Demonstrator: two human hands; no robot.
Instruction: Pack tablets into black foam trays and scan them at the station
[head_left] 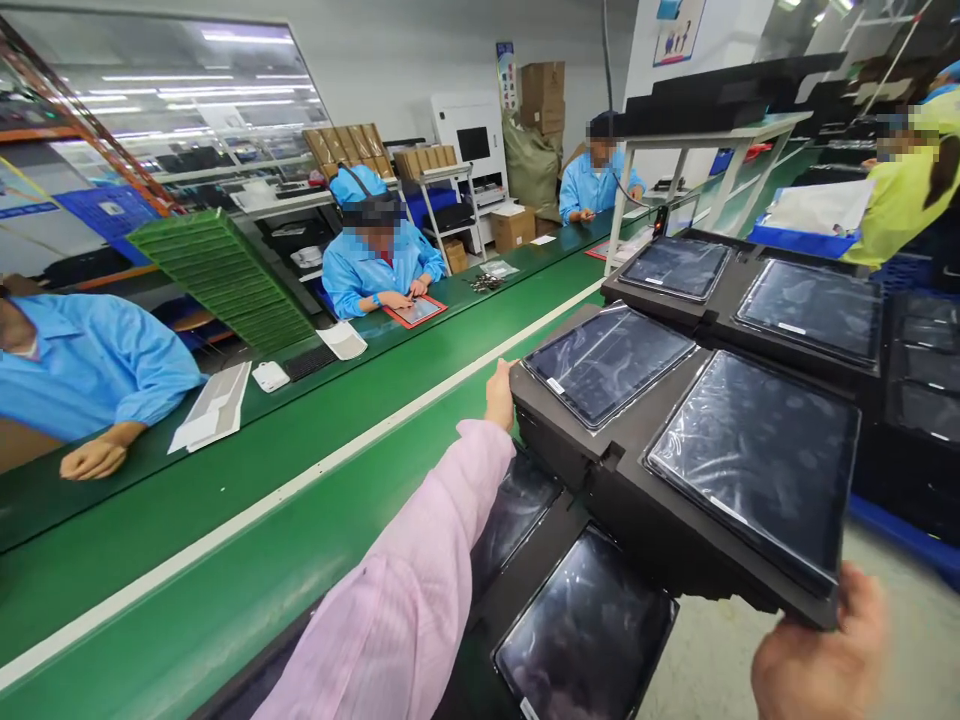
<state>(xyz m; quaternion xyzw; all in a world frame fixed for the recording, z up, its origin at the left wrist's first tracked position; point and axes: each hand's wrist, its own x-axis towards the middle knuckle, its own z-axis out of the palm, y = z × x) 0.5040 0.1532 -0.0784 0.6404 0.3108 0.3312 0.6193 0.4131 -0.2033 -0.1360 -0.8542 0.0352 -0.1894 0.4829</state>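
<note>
Between my two hands is a black foam tray [630, 450] carrying two tablet screens in clear film, a left one [609, 362] and a right one [757, 460]. My left hand [501, 396] grips its far left side, the arm in a pink sleeve. At the near right corner, my right hand [825, 645] wraps around the edge, slightly blurred. The tray is tilted and lies partly over a lower tray, where another tablet screen [589, 625] shows below. Just beyond it sits a further black tray [724, 312] with two more film-covered screens.
A green conveyor belt [390, 420] runs along my left with a white strip. Co-workers in blue sit across it, one with hands on a red-framed panel [416, 311]. A white-topped stand [720, 130] rises ahead. More black trays [930, 400] are stacked at the right.
</note>
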